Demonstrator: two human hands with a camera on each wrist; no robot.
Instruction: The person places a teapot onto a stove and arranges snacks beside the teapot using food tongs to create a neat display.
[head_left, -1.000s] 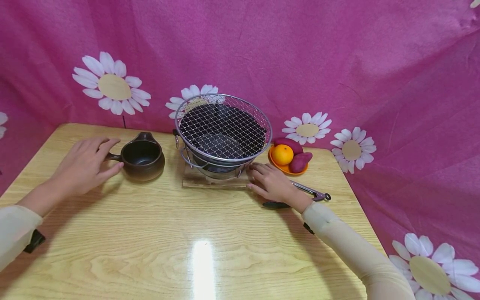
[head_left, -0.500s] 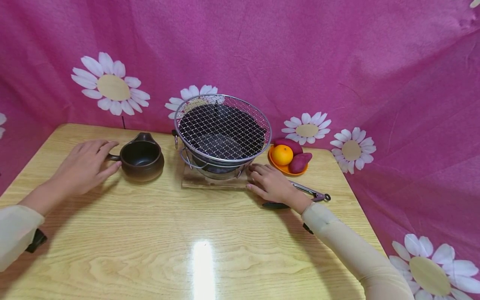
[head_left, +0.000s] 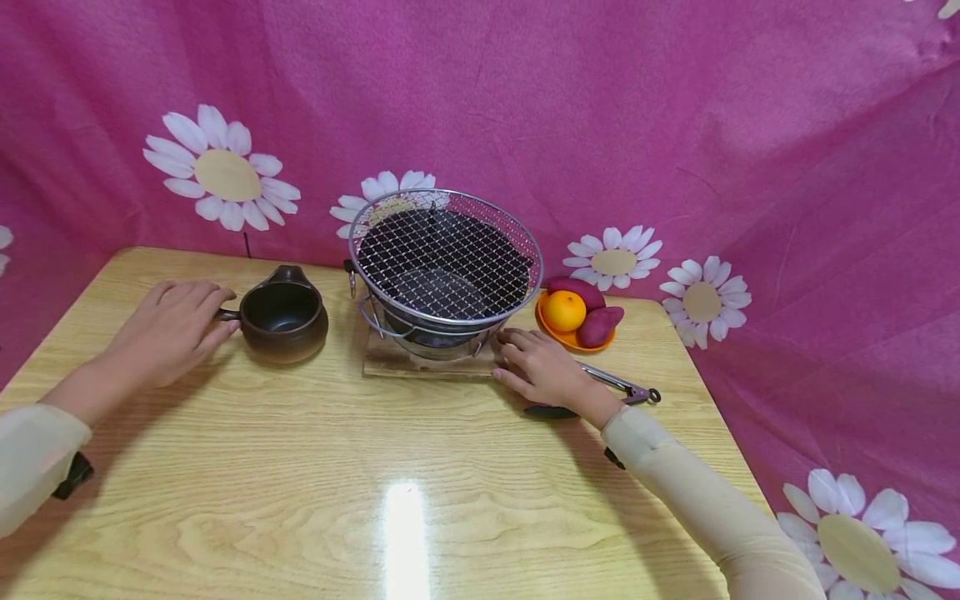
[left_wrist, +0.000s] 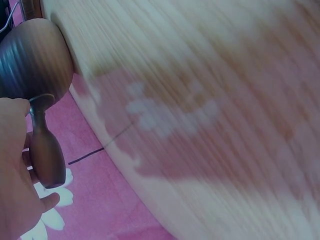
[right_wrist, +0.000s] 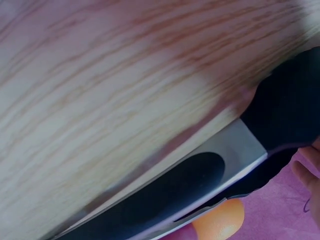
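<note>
A pink flowered cloth hangs at twelve o'clock behind the worktop. There, a round mesh-topped grill stands on a wooden board. The brown pot sits upright at nine o'clock from the grill. The left hand has thumb and fingers about its handle; whether they grip, I cannot tell. The right hand, fingers relaxed, is at four o'clock by the board. Tongs lie beneath its wrist; nearer three o'clock, a dish holds purple sweet potatoes and an orange.
</note>
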